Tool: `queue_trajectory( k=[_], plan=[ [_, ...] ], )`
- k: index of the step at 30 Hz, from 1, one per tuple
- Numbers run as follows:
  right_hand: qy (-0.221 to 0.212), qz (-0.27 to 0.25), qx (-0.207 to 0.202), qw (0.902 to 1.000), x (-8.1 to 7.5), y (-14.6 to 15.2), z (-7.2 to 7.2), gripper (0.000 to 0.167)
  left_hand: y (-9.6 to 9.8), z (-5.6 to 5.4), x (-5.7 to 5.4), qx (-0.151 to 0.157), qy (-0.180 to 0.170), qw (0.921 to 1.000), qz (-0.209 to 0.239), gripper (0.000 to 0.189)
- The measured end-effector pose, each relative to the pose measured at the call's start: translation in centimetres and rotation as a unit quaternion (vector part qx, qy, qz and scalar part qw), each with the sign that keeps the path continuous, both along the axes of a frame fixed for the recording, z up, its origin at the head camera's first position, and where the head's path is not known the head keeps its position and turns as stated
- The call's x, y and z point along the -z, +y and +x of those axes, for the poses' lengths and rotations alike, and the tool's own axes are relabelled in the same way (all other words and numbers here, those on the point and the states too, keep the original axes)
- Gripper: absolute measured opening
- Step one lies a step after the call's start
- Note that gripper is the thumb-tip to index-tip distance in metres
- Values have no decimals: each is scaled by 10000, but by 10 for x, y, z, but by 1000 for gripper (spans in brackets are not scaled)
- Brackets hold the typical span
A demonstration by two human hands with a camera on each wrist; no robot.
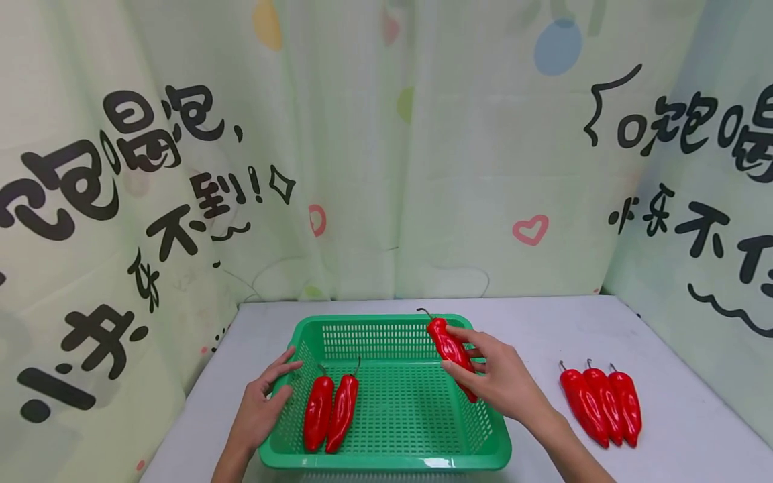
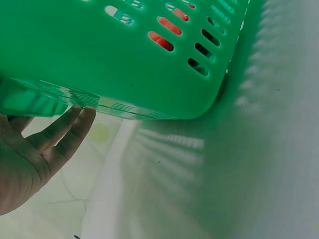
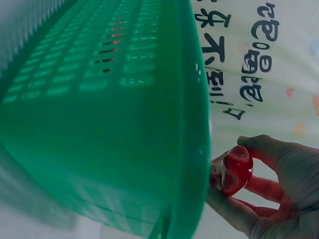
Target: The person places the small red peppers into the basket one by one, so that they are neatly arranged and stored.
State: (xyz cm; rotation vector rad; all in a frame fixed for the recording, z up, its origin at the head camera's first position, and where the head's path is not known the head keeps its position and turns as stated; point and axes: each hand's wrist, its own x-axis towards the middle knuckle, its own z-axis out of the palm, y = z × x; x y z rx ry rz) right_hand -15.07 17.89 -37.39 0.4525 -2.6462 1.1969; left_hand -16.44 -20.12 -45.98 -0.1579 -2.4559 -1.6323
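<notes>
A red pepper with a dark curved stem is pinched between the thumb and fingers of my right hand, over the right side of a green plastic basket. In the right wrist view, the blunt end of this red pepper shows beside the basket rim. My left hand rests at the basket's left rim with its fingers extended; in the left wrist view its fingertips touch the basket. Two red peppers, the left one and the right one, lie side by side inside, stems pointing away.
Three more red peppers lie in a row on the white table, right of the basket. A pale curtain with black lettering and coloured shapes hangs behind the table and along both sides.
</notes>
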Motion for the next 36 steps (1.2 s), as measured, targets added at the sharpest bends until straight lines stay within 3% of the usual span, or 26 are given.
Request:
queue_trajectory(
  k=[20, 30, 36],
  plan=[
    [-124, -256, -622, 9977, 4, -32, -7, 55, 0, -2, 0, -32, 144, 9998, -105, 42],
    [-104, -81, -919, 9957, 0, -55, -12, 54, -4, -3, -4, 14, 212, 9982, -556, 38],
    [-182, 176, -1095, 9937, 2, -68, -15, 54, -6, -8, -6, 28, 431, 9944, -963, 34]
  ],
)
